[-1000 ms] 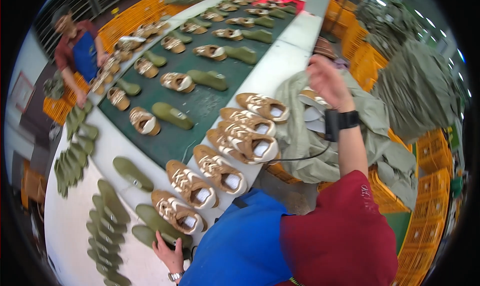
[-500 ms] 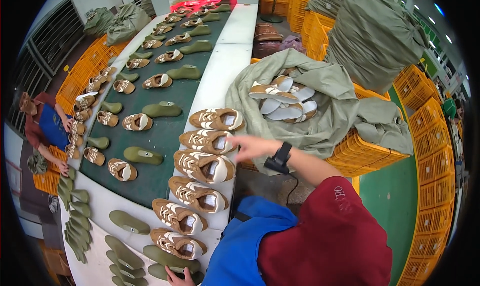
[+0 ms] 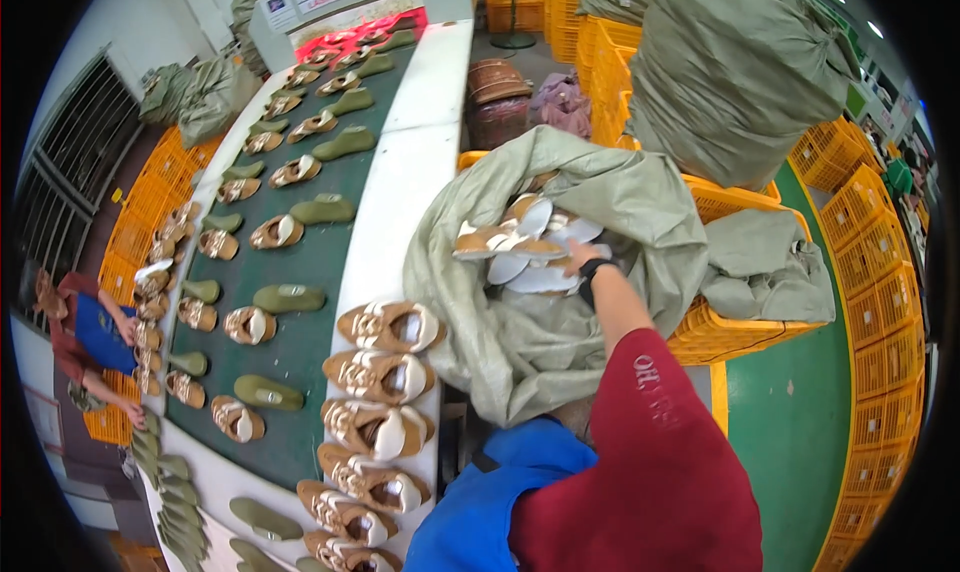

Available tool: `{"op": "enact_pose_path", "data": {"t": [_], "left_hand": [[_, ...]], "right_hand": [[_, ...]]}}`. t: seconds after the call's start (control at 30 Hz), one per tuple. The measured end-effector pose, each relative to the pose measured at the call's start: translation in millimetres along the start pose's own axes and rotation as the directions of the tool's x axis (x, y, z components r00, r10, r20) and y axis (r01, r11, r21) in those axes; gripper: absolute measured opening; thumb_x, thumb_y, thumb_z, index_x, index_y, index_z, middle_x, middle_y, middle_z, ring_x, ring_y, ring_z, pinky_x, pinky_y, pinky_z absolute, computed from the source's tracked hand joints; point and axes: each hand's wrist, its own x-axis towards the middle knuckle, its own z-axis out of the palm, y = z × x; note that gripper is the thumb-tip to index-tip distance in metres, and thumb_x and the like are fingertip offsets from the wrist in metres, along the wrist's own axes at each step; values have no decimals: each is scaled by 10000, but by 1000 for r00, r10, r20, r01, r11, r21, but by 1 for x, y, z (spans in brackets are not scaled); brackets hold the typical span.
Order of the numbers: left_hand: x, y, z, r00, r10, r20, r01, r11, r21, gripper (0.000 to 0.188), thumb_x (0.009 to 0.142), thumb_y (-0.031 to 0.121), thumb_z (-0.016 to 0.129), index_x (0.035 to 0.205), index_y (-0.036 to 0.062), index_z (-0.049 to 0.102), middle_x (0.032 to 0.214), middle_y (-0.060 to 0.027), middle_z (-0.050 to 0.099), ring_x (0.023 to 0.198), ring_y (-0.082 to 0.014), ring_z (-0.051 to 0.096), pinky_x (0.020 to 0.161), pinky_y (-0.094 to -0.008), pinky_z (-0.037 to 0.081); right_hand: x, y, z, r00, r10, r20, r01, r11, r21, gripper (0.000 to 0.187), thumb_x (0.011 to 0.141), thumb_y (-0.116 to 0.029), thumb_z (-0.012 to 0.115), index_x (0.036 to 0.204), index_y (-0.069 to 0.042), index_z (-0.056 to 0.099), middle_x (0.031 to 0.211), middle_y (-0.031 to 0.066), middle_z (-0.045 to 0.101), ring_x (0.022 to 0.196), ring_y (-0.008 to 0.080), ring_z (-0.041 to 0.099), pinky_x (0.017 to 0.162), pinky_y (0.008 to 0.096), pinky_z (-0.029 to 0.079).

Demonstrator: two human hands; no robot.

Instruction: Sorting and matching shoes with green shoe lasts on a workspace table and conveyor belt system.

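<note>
My right hand (image 3: 579, 258), with a black band at its wrist, reaches into an open grey-green woven sack (image 3: 648, 207). It touches the pile of brown-and-white shoe uppers (image 3: 488, 242) with pale soles inside. Its fingers are smeared and partly hidden among them, so any grip cannot be made out. My left hand is out of view. Left of the sack, several brown-and-white lace-up sneakers (image 3: 378, 375) stand in a row along the white table edge (image 3: 398, 202).
A green conveyor belt (image 3: 290, 357) carries pairs of shoes and olive shoe lasts (image 3: 268, 393). Across it, a co-worker (image 3: 90, 322) handles shoes. Orange crates (image 3: 865, 312) line the right side; a large full sack (image 3: 735, 82) stands behind the open one.
My right hand has moved from above the sneaker row into the open sack. My left hand, earlier at a shoe last by the lower edge, has left the view, which has shifted.
</note>
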Motion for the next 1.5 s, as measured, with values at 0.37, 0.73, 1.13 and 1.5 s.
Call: {"op": "enact_pose_path", "data": {"t": [0.37, 0.73, 1.13, 1.5], "left_hand": [[29, 137, 52, 804, 595, 5, -594, 802, -60, 431, 813, 143, 622, 1199, 7, 486, 1134, -179, 540, 1062, -307, 494, 929, -369, 369], [54, 172, 79, 723, 680, 123, -678, 732, -61, 480, 833, 305, 588, 1237, 68, 479, 1121, -184, 543, 956, -302, 551, 805, -395, 442], [39, 154, 96, 658, 751, 61, -751, 660, -33, 444, 735, 69, 632, 1156, 10, 507, 1030, -155, 573, 948, -303, 519, 844, -371, 394], [15, 150, 103, 757, 640, 131, -620, 767, -167, 442, 711, 107, 651, 1115, 6, 506, 980, -167, 577, 918, -336, 528, 892, -433, 347]], "right_hand": [[-18, -30, 61, 999, -32, 13, 28, 963, 270, 729, 673, -459, 665, 1290, -214, 365, 1105, 237, 533, 1045, 391, 507, 880, 428, 419], [-61, 1, 10, 982, -138, 132, -35, 554, 832, 366, 835, -299, 546, 1159, -130, 521, 897, 73, 601, 638, 125, 564, 445, 290, 474], [-125, 1, -126, 801, -191, -568, 410, 866, 287, 351, 788, -260, 599, 1132, -200, 561, 904, 200, 551, 888, 361, 537, 789, 388, 444], [-86, -34, -27, 853, -158, -497, 448, 709, 544, 388, 825, -178, 539, 1188, -48, 502, 1152, 167, 555, 1074, 297, 525, 926, 358, 393]]}}
